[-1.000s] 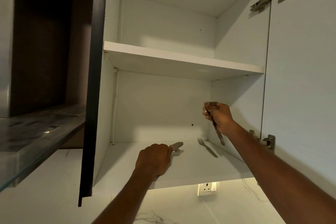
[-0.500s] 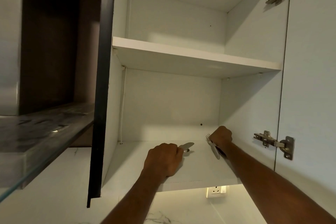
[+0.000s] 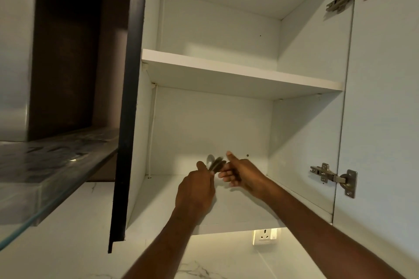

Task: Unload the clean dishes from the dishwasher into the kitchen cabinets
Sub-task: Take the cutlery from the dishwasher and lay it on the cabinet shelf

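Cutlery bunched between both hands over the white cabinet's bottom shelf (image 3: 238, 206).

I see the blurred silver metal cutlery (image 3: 215, 164) slanting up and left, its rounded end uppermost. My left hand (image 3: 196, 190) clenches around its lower part; my right hand (image 3: 241, 174) touches its right side, fingers loosely curled, thumb raised.

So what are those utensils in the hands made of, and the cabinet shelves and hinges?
The utensils, gripped by the left hand with the right hand touching them, look like polished metal, probably steel: grey with a bright sheen, though blurred. The shelf seems a white laminated board, matt and flat-edged. The hinge looks like brushed metal, silvery with visible screws.
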Demonstrator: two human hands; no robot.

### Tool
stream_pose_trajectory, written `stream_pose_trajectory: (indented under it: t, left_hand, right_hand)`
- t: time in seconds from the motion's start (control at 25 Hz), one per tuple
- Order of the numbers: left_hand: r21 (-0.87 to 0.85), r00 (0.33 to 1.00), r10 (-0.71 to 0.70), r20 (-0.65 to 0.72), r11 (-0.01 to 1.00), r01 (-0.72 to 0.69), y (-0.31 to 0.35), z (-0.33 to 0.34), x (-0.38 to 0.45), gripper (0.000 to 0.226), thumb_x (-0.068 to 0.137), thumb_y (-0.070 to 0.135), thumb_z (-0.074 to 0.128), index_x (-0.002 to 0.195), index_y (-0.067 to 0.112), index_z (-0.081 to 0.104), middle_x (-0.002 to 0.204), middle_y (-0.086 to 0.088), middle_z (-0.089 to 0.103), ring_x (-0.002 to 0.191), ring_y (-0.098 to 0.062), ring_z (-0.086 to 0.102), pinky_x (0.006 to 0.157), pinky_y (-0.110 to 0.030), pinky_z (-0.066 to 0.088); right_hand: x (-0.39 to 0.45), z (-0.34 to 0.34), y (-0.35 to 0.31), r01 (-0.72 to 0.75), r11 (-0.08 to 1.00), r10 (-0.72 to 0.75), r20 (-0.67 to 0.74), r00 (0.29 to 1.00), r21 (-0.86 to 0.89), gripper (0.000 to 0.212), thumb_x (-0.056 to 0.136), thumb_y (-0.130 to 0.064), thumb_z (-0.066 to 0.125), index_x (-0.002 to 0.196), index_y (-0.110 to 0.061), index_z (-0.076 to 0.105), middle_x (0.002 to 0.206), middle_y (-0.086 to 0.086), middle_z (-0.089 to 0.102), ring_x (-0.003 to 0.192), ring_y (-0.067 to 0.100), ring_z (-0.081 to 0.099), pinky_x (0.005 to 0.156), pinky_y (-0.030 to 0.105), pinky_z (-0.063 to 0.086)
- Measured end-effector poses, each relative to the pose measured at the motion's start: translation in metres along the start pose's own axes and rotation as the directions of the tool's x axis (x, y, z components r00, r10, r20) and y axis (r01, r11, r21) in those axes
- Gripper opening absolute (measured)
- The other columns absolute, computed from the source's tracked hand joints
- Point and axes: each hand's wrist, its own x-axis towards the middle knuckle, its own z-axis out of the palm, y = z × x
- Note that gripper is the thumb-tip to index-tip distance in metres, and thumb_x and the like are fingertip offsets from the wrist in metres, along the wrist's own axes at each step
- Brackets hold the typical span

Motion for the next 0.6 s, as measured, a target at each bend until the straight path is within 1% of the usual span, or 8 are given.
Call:
stream_pose_trajectory:
  t: [0.04, 0.08, 0.2, 0.28, 0.36, 0.4, 0.48, 0.6]
  left_hand:
    - [-0.007, 1.000, -0.019, -0.011, 1.000, 0.019, 0.001, -0.001, -0.001, 0.014, 0.107, 0.031, 0.039, 0.105, 0.017, 0.039, 0.095, -0.006, 0.070, 0.086, -0.028, 0.070, 0.063, -0.034, 0.041]
    - [-0.005, 1.000, -0.020, -0.015, 1.000, 0.020, 0.001, -0.001, -0.002, 0.012, 0.106, 0.028, 0.040, 0.105, 0.017, 0.038, 0.094, -0.005, 0.070, 0.084, -0.027, 0.070, 0.062, -0.033, 0.041]
    - [0.007, 1.000, 0.010, -0.016, 1.000, -0.010, 0.002, -0.002, -0.005, 0.013, 0.106, 0.030, 0.039, 0.106, 0.017, 0.038, 0.093, -0.002, 0.069, 0.075, -0.022, 0.065, 0.061, -0.031, 0.043]
    - [-0.010, 0.999, 0.034, -0.024, 0.999, -0.035, 0.004, -0.001, -0.006, 0.019, 0.109, 0.037, 0.032, 0.106, 0.019, 0.037, 0.091, -0.002, 0.069, 0.074, -0.022, 0.064, 0.062, -0.035, 0.048]
    - [-0.004, 0.998, 0.063, -0.025, 0.998, -0.063, 0.007, 0.000, -0.006, 0.026, 0.110, 0.042, 0.026, 0.106, 0.019, 0.038, 0.088, -0.001, 0.068, 0.075, -0.024, 0.067, 0.065, -0.040, 0.054]
    - [-0.001, 0.997, 0.076, -0.026, 0.997, -0.076, 0.008, 0.000, -0.007, 0.028, 0.110, 0.044, 0.024, 0.105, 0.020, 0.038, 0.087, -0.001, 0.068, 0.076, -0.025, 0.067, 0.066, -0.040, 0.054]
    - [0.002, 0.995, 0.096, -0.042, 0.995, -0.096, 0.010, 0.000, -0.007, 0.031, 0.110, 0.046, 0.020, 0.102, 0.022, 0.036, 0.086, -0.001, 0.068, 0.077, -0.027, 0.067, 0.064, -0.040, 0.051]
    - [0.029, 0.996, 0.078, -0.051, 0.997, -0.077, 0.011, -0.002, -0.007, 0.029, 0.111, 0.042, 0.020, 0.101, 0.020, 0.037, 0.088, -0.004, 0.069, 0.082, -0.031, 0.067, 0.063, -0.037, 0.043]
  right_hand:
    - [-0.012, 0.011, 0.001, -0.002, 0.998, -0.002, 0.065, 0.998, 0.059, 0.049, 0.104, -0.047, 0.058, 0.099, -0.003, 0.078, 0.090, 0.011, 0.077, 0.075, 0.018, 0.068, 0.069, 0.031, 0.055]
    - [-0.021, 0.019, 0.003, 0.002, 0.995, -0.011, 0.089, 0.996, 0.103, 0.040, 0.103, -0.039, 0.063, 0.102, -0.001, 0.078, 0.088, 0.011, 0.074, 0.073, 0.016, 0.067, 0.068, 0.029, 0.054]
    - [-0.029, 0.030, 0.008, -0.042, 0.969, 0.036, 0.031, 0.999, 0.245, 0.021, 0.100, -0.021, 0.068, 0.101, -0.003, 0.079, 0.081, 0.007, 0.070, 0.065, 0.011, 0.064, 0.068, 0.027, 0.054]
    - [-0.029, 0.023, 0.006, -0.080, 0.934, 0.086, -0.003, 0.996, 0.348, 0.019, 0.100, -0.018, 0.070, 0.104, -0.002, 0.078, 0.079, 0.005, 0.074, 0.067, 0.011, 0.066, 0.068, 0.026, 0.055]
    - [-0.027, 0.014, 0.000, -0.091, 0.927, 0.109, -0.029, 0.994, 0.365, 0.019, 0.100, -0.017, 0.068, 0.104, 0.000, 0.076, 0.079, 0.005, 0.075, 0.068, 0.011, 0.066, 0.066, 0.025, 0.054]
    - [-0.025, 0.009, -0.004, -0.085, 0.929, 0.115, -0.063, 0.991, 0.361, 0.018, 0.102, -0.016, 0.066, 0.104, 0.000, 0.075, 0.079, 0.005, 0.073, 0.068, 0.011, 0.065, 0.064, 0.025, 0.054]
    - [-0.016, -0.005, -0.016, -0.019, 0.915, 0.111, -0.205, 0.973, 0.403, 0.016, 0.105, -0.014, 0.060, 0.096, -0.005, 0.069, 0.076, 0.006, 0.066, 0.065, 0.012, 0.062, 0.061, 0.026, 0.054]
    - [0.009, -0.037, -0.035, 0.154, 0.847, 0.114, -0.458, 0.882, 0.509, 0.023, 0.103, -0.009, 0.054, 0.082, -0.008, 0.062, 0.068, 0.008, 0.056, 0.055, 0.016, 0.055, 0.055, 0.031, 0.053]
